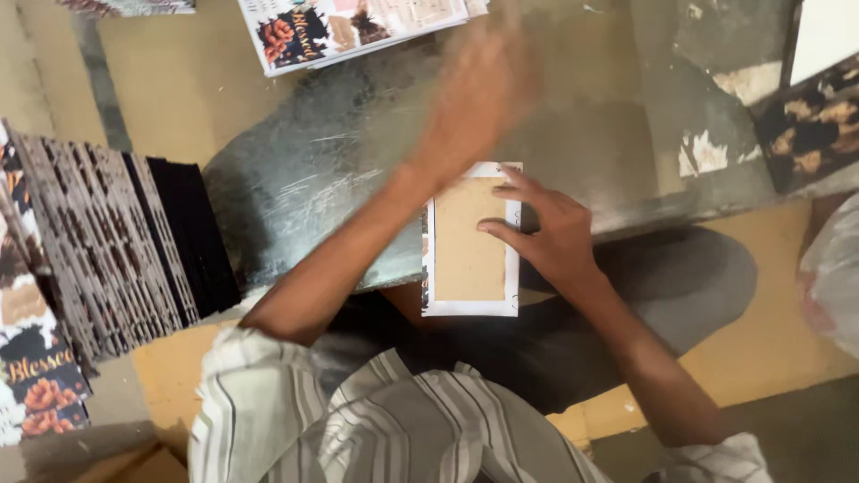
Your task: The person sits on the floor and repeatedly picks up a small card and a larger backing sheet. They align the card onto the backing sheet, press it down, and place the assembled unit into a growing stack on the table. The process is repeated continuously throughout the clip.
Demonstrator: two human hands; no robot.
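A small rectangular piece (469, 241), brown board on white-edged paper, lies at the near edge of a worn grey metal work surface (322, 179). My right hand (548, 231) rests on its right side, fingers spread and pressing the board down. My left hand (479, 94) is raised above the surface beyond the piece, blurred by motion; it seems to hold nothing, with fingers loosely extended.
A row of stacked dark covers (116, 241) stands on edge at the left. Printed floral sheets (349, 27) lie at the top, and more printed sheets (36, 376) at the lower left. A dark patterned piece (810, 125) sits at the right.
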